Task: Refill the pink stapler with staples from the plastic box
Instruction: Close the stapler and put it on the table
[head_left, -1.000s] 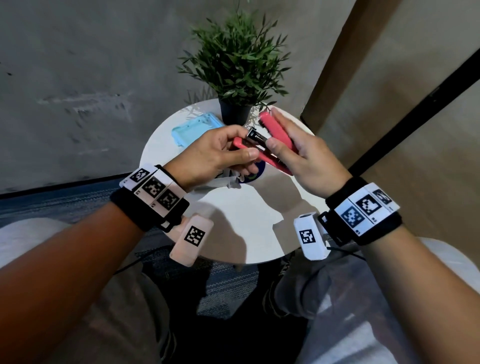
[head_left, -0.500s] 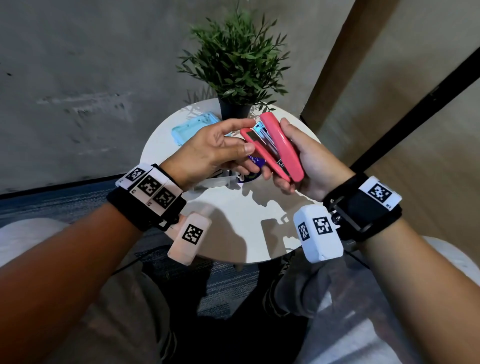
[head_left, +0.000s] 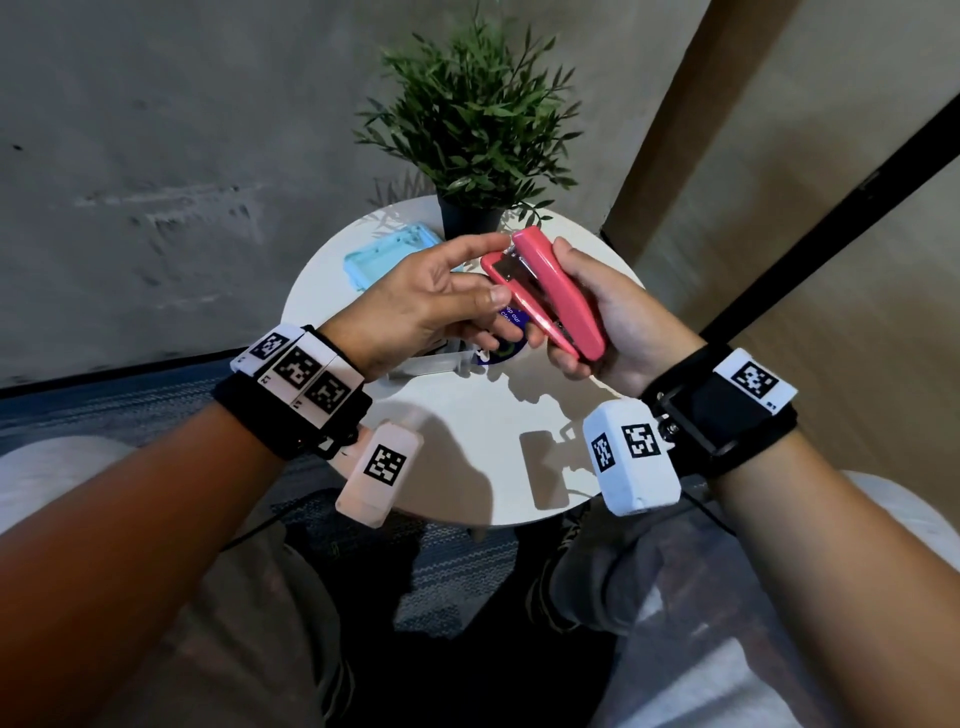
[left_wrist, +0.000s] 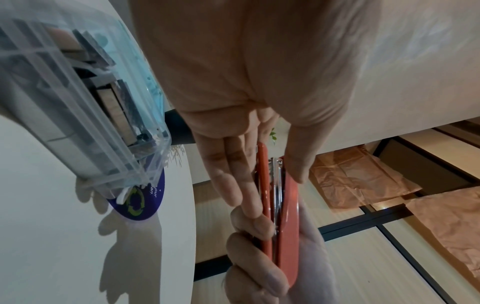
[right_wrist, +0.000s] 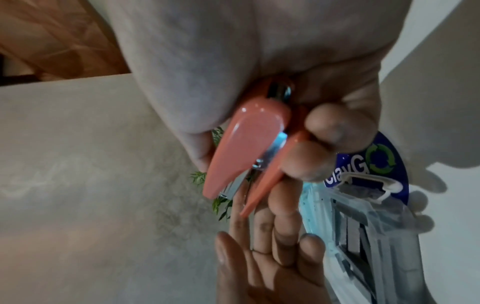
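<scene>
I have the stapler (head_left: 548, 293) up in the air over the table (head_left: 467, 441), held in my right hand (head_left: 613, 322). That hand's fingers curl round the hinge end from below and the thumb lies along the far side, so it is clamped on the stapler. The stapler's top arm sits close over its base, with a narrow gap at the front where the metal staple channel shows.

My left hand (head_left: 415, 306) has its fingers (left_wrist: 228, 174) straight and held together, lying flat along the near side of the stapler's base; the thumb points at the stapler's top arm, and the index fingertip reaches the front tip. It grips nothing.

The box (left_wrist: 85, 115) stands open on the table below my left wrist, clear plastic, with strips of staples (right_wrist: 353, 228) inside. It partly covers a round blue sticker (left_wrist: 140, 203). Its blue lid (head_left: 384, 254) lies farther back on the table, just beside the potted plant (head_left: 472, 119).
</scene>
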